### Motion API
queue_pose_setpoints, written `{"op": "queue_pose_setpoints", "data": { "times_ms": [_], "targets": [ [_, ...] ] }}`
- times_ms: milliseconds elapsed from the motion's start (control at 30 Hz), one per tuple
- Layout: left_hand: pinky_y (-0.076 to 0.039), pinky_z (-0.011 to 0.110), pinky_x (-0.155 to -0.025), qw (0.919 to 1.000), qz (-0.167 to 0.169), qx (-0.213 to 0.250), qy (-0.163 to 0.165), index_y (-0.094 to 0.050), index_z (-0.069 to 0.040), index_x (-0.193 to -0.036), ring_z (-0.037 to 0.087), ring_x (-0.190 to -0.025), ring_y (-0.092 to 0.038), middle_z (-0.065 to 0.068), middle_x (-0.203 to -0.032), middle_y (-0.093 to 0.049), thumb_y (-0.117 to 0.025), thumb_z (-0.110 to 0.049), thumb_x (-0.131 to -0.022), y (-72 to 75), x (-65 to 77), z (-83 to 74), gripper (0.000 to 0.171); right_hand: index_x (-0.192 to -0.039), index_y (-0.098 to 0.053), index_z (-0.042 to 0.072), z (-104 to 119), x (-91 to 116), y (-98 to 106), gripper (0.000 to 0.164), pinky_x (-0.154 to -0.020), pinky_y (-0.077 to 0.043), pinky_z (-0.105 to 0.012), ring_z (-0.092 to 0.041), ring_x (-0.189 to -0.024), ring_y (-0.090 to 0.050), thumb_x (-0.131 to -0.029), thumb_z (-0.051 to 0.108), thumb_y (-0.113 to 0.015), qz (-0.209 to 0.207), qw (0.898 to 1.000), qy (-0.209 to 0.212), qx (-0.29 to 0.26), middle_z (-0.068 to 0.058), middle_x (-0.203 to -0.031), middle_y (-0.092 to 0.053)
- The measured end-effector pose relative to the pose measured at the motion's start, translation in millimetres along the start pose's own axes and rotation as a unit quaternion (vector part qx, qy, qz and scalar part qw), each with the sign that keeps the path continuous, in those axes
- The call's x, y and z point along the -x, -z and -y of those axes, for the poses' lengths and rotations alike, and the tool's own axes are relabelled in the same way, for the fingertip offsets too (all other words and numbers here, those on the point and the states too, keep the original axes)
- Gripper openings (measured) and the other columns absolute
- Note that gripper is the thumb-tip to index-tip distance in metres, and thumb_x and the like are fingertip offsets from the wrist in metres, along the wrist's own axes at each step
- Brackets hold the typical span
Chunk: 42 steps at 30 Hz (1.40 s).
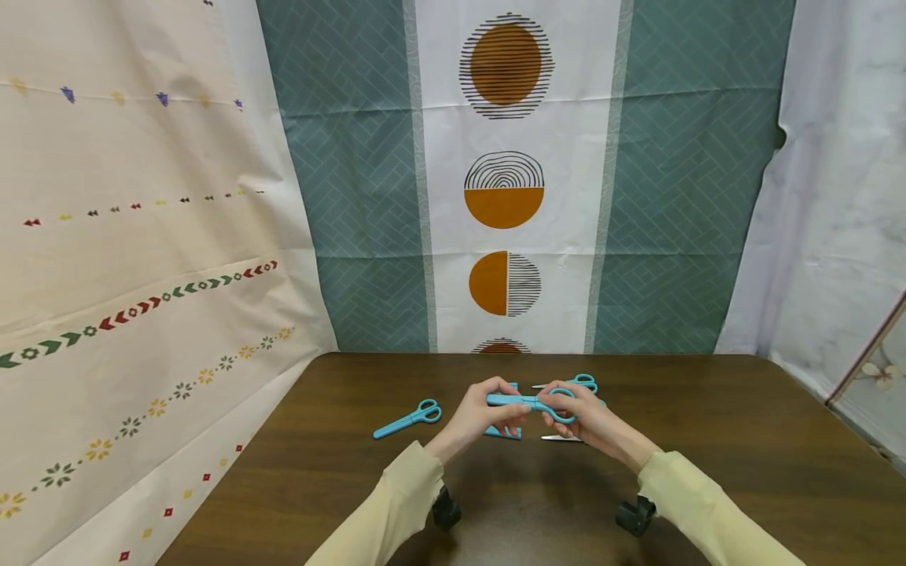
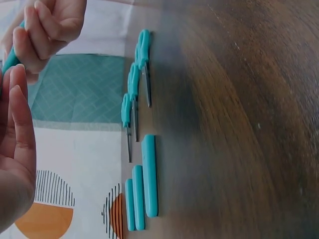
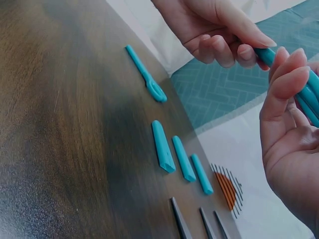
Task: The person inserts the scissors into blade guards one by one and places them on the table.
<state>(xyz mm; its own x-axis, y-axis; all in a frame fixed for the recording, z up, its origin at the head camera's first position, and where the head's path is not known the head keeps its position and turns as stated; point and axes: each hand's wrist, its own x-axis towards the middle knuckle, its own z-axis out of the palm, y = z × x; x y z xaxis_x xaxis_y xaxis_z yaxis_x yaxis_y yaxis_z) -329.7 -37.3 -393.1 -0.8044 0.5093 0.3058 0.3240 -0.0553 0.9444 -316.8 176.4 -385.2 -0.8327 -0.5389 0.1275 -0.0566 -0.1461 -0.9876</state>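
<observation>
left hand [image 1: 476, 412] is pinching the sheathed end of blue scissors [image 1: 536, 404] above the brown table [image 1: 283, 487]; right hand [image 1: 591, 417] is gripping the other end; three bare-bladed pairs [image 2: 133, 82] are lying there, tips facing three loose sheaths [image 2: 138, 196]; another sheathed pair [image 1: 408, 420] is just sitting off left

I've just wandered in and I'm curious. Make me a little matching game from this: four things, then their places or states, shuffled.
Things
1. Left hand
2. Right hand
3. Lone scissors on the table
4. Three scissors in a row

Places or states
A. Bare metal blades showing
B. Holding the handle end of the raised scissors
C. Blades covered, lying to the left of both hands
D. Holding the covered blade end of the raised scissors

Right pairs: 1-D, 2-B, 3-C, 4-A
</observation>
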Motion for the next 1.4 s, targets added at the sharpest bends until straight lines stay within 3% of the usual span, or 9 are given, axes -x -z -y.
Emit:
{"op": "queue_pose_setpoints", "data": {
  "times_ms": [233,367,733,1000,1267,1400],
  "targets": [
    [-0.045,0.057,-0.059,0.9998,0.007,-0.019,-0.005,-0.059,-0.005,-0.094,0.051,-0.063,-0.054,0.014,-0.069,-0.063,-0.069,-0.015,-0.082,2.0,0.3,-2.8,0.019,-0.101,-0.047,-0.003,1.6,0.8,1.0,0.02,-0.048,-0.038,-0.02,-0.012,-0.053,-0.044,-0.096,0.017,-0.046,0.004,1.0,-0.015,-0.001,-0.008,-0.073,-0.054],
    [-0.046,0.056,-0.059,0.9997,0.006,-0.024,-0.003,-0.059,-0.006,-0.094,0.047,-0.061,-0.056,0.012,-0.07,-0.064,-0.069,-0.016,-0.082,2.6,1.2,-3.5,0.019,-0.102,-0.047,-0.003,1.7,0.6,0.0,0.02,-0.048,-0.038,-0.019,-0.01,-0.052,-0.045,-0.096,0.016,-0.046,0.006,1.0,-0.017,-0.01,-0.008,-0.073,-0.054],
    [-0.044,0.059,-0.06,0.9995,0.004,-0.03,0.003,-0.059,-0.006,-0.093,0.05,-0.062,-0.055,0.012,-0.068,-0.063,-0.07,-0.017,-0.081,2.8,2.5,-2.6,0.019,-0.102,-0.045,-0.003,-0.7,1.4,-1.3,0.02,-0.049,-0.038,-0.019,-0.009,-0.053,-0.046,-0.097,0.016,-0.045,0.021,1.0,-0.016,-0.014,-0.007,-0.073,-0.054],
    [-0.048,0.046,-0.053,0.9984,0.01,-0.056,-0.001,-0.059,-0.006,-0.091,0.048,-0.061,-0.056,0.015,-0.069,-0.063,-0.07,-0.017,-0.081,5.7,2.8,-0.9,0.019,-0.102,-0.047,-0.004,-3.6,-0.2,-3.0,0.02,-0.048,-0.038,-0.02,-0.009,-0.052,-0.045,-0.097,0.016,-0.044,0.022,1.0,-0.018,-0.005,-0.007,-0.073,-0.055],
    [-0.045,0.057,-0.057,0.9957,0.004,-0.092,-0.007,-0.063,-0.01,-0.09,0.044,-0.063,-0.057,0.01,-0.071,-0.064,-0.072,-0.016,-0.079,10.0,5.6,-1.7,0.015,-0.101,-0.048,-0.005,-5.1,-5.0,-6.8,0.023,-0.048,-0.039,-0.021,-0.01,-0.052,-0.046,-0.096,0.018,-0.046,0.022,1.0,-0.02,-0.008,-0.008,-0.073,-0.055],
    [-0.048,0.043,-0.051,0.9952,0.011,-0.096,-0.014,-0.065,-0.007,-0.094,0.044,-0.062,-0.057,0.013,-0.075,-0.064,-0.071,-0.012,-0.08,9.0,8.9,-8.9,0.016,-0.102,-0.047,-0.004,-5.8,-6.5,-8.9,0.022,-0.048,-0.039,-0.021,-0.01,-0.052,-0.046,-0.096,0.017,-0.046,0.025,0.999,-0.021,-0.009,-0.009,-0.074,-0.055]
  ]
}}
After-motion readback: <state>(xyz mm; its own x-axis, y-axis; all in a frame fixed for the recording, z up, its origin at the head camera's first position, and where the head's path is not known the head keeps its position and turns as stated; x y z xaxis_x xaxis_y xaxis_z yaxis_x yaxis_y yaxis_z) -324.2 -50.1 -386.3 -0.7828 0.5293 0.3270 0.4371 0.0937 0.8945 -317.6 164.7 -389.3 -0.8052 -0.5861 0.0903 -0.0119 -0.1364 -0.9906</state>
